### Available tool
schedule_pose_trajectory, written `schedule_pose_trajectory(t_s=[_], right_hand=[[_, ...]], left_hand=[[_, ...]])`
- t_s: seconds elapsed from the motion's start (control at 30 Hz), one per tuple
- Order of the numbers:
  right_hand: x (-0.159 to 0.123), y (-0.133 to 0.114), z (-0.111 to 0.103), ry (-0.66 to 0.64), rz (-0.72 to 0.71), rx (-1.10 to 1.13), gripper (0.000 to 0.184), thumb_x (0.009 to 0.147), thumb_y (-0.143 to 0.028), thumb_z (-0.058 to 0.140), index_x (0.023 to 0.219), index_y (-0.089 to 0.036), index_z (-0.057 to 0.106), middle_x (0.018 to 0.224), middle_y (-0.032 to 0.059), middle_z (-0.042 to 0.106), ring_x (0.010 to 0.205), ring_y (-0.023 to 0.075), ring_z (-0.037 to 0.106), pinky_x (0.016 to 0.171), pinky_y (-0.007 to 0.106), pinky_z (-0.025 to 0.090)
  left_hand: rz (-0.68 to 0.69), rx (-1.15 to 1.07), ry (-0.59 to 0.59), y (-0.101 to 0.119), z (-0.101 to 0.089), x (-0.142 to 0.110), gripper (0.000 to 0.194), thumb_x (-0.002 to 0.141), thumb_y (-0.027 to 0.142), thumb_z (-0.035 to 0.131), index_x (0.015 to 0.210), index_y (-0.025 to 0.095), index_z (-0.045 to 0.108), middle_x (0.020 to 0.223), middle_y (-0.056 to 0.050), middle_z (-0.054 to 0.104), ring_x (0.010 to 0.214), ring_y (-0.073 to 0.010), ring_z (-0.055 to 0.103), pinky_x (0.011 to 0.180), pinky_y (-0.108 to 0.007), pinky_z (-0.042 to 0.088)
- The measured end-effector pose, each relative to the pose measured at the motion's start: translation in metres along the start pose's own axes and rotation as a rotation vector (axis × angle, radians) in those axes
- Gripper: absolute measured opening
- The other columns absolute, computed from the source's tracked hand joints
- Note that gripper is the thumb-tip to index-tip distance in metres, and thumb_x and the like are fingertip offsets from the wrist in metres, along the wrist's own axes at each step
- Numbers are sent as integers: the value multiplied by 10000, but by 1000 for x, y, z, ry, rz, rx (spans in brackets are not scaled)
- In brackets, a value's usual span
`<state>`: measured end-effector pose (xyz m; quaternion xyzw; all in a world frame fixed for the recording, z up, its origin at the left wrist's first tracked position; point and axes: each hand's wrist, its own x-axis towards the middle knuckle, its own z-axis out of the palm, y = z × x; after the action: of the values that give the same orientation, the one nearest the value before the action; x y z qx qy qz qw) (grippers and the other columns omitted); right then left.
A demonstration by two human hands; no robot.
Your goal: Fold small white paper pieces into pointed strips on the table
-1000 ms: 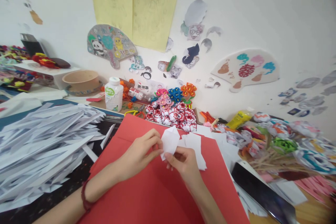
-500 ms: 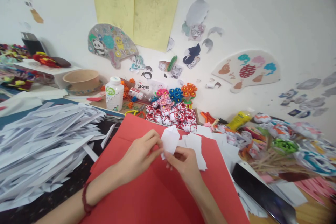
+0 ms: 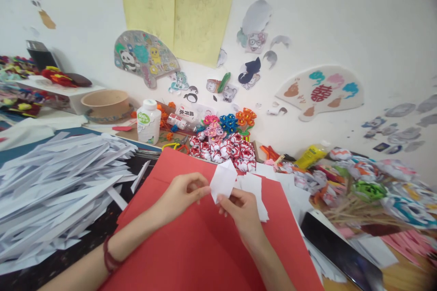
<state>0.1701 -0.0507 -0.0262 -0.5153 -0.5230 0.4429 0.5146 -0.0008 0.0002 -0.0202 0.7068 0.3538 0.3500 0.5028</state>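
A small folded white paper with a pointed top is held up over large red paper sheets. My right hand pinches its lower right part between thumb and fingers. At its left edge is my left hand, fingers curled, with thumb and index fingertips together at the paper's side. Behind the right hand, several white paper pieces lie on the red sheets.
Many folded white paper strips are heaped at left. Red-and-white paper flowers and a white bottle stand behind the red sheets. On the right lie a black phone, a yellow bottle and wrapped bundles.
My left hand has drawn slightly left, from lying over the paper's edge to only its fingertips there. The folded paper has shifted slightly right and up with my right hand.
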Motion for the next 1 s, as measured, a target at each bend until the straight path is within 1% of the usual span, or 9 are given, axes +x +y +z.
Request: schedule_pose_trajectory(t_s=[0.07, 0.2, 0.33, 0.53, 0.67, 0.77, 0.87, 1.0], right_hand=[[1, 0, 0, -3, -9, 15, 181, 736, -298, 652, 686, -127, 679, 533, 2, 586, 470, 110, 510, 455, 214, 395], [0, -2, 1, -12, -31, 17, 188, 731, -313, 654, 704, -131, 691, 556, 3, 594, 471, 109, 509, 454, 218, 398], [-1, -2, 2, -22, -35, 2, 194, 743, -318, 642, 721, -132, 695, 553, 3, 589, 477, 112, 510, 462, 220, 402], [-1, -1, 2, -34, -36, 0, 187, 751, -305, 642, 722, -126, 685, 554, 10, 587, 484, 115, 510, 466, 224, 402], [-2, -4, 2, -20, -10, 54, 169, 742, -292, 656, 721, -128, 689, 557, 8, 591, 486, 112, 507, 468, 221, 399], [-2, -4, 2, -20, -1, 82, 163, 732, -289, 666, 709, -129, 689, 561, 9, 599, 487, 110, 513, 468, 218, 400], [-2, -3, 2, -35, 1, 86, 161, 727, -285, 668, 704, -127, 689, 566, 11, 606, 477, 106, 513, 460, 216, 398], [-3, -2, 2, -49, -9, 63, 174, 734, -294, 658, 697, -127, 692, 545, 8, 600, 469, 107, 511, 453, 216, 397]], left_hand=[[-34, -48, -54, -1, 1, 0, 265, 776, 390, 600, 754, 127, 577, 640, 13, 581, 552, -97, 524, 538, -202, 407], [-64, -80, -44, 2, 6, -2, 292, 751, 401, 626, 706, 117, 576, 565, 31, 539, 525, -89, 497, 508, -190, 376], [-65, -52, -39, 4, 8, -3, 309, 743, 412, 630, 682, 113, 581, 530, 42, 502, 499, -81, 460, 480, -184, 347], [-54, -47, -33, 5, 5, -2, 302, 752, 402, 623, 672, 113, 588, 524, 37, 504, 495, -83, 468, 473, -180, 351], [-46, -125, -54, 9, 1, -2, 303, 759, 415, 613, 733, 114, 621, 613, 6, 574, 539, -91, 498, 520, -191, 398], [-43, -133, -65, 9, -2, -2, 310, 754, 422, 618, 750, 113, 635, 652, -11, 596, 558, -97, 504, 538, -198, 410], [-38, -106, -69, 8, -2, -2, 304, 759, 415, 613, 738, 112, 634, 633, -10, 588, 553, -98, 501, 530, -197, 403], [-13, -56, -38, 7, -2, -3, 296, 756, 401, 624, 687, 114, 610, 565, 16, 539, 519, -84, 456, 497, -183, 351]])
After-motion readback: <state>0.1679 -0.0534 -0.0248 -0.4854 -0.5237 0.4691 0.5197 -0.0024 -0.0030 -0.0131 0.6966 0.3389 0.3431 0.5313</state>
